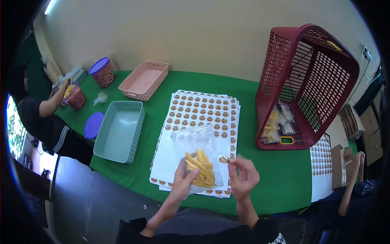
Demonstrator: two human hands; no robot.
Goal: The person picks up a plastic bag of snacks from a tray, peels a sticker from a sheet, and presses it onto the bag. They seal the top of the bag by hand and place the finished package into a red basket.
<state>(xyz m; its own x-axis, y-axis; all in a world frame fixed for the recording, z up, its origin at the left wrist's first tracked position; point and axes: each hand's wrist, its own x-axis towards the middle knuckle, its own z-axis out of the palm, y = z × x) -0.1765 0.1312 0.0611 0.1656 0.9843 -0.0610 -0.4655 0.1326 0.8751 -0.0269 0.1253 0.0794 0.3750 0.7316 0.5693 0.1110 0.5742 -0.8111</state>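
Note:
In the head view my left hand [185,181] grips the lower left of a clear zip bag [199,140]. Yellow stick-shaped snacks [201,168] fill the bag's lower part. Just right of the bag, my right hand [243,177] pinches a small round brown-and-white sticker [224,159] between thumb and finger. Both hands are over a stack of sticker sheets [195,110] printed with rows of the same round labels. The lower middle of the top sheet is bare white backing, partly hidden by the bag and hands.
A large maroon basket [280,53] lies on its side at the right, holding filled bags [271,128]. Left are a green tray [122,130], a pink tray [142,81], a purple lid [94,125] and a lidded tub [101,73]. Co-workers [44,110] are at both sides.

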